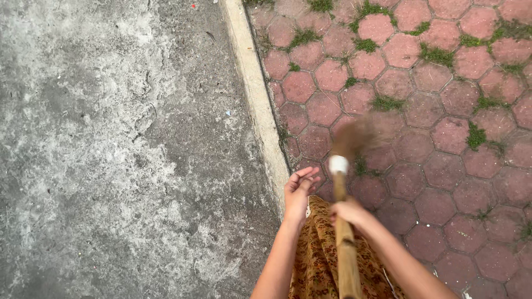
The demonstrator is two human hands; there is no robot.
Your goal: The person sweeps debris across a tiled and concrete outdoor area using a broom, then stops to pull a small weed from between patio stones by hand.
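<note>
A broom with a wooden handle [344, 243] and a white collar [338, 164] reaches forward from me. Its brown bristle head [352, 137] is blurred over the red paving. My right hand [348, 212] is closed around the handle a little below the collar. My left hand [300, 191] hangs beside the handle, fingers loosely curled, holding nothing. Below my arms I see a brown patterned garment [317, 254].
Red hexagonal pavers [443, 166] with tufts of grass [436, 54] in the joints cover the right side. A pale concrete curb [257, 99] runs from the top towards my hands. Left of it lies rough grey concrete [111, 155] with small bits of litter.
</note>
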